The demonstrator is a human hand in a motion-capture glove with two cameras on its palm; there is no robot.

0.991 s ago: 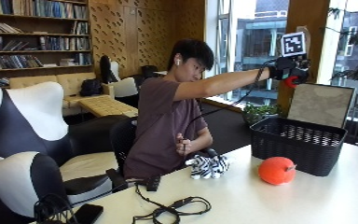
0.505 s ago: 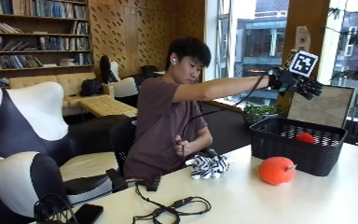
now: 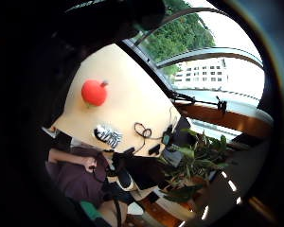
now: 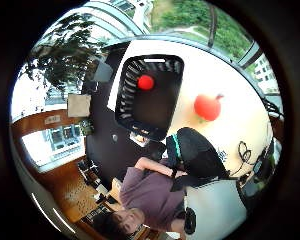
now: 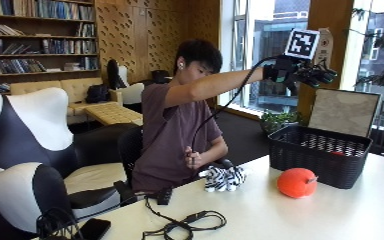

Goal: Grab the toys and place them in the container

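Observation:
My gloved right hand (image 5: 306, 73) is raised high above the black mesh basket (image 5: 305, 161), fingers spread and holding nothing. A small red toy (image 5: 338, 153) lies inside the basket; the thumb side palm view looks down on that basket (image 4: 121, 97) with the red toy (image 4: 145, 82) on its floor. An orange-red apple-shaped toy (image 5: 296, 182) sits on the table just in front of the basket. A zebra plush (image 5: 222, 177) lies near the table edge by the person's bare hand. The little finger side view shows the apple toy (image 3: 94, 92) and zebra plush (image 3: 108, 135) on the tabletop.
Black cables (image 5: 187, 224) coil on the table (image 5: 258, 215) near its front-left edge, beside a dark phone (image 5: 93, 228). A framed board (image 5: 344, 111) leans behind the basket. Black-and-white chairs (image 5: 19, 165) stand left of the table.
One second ago my hand held a small red toy above the basket. It let go, the toy dropped into the basket, and my hand stays raised with fingers spread.

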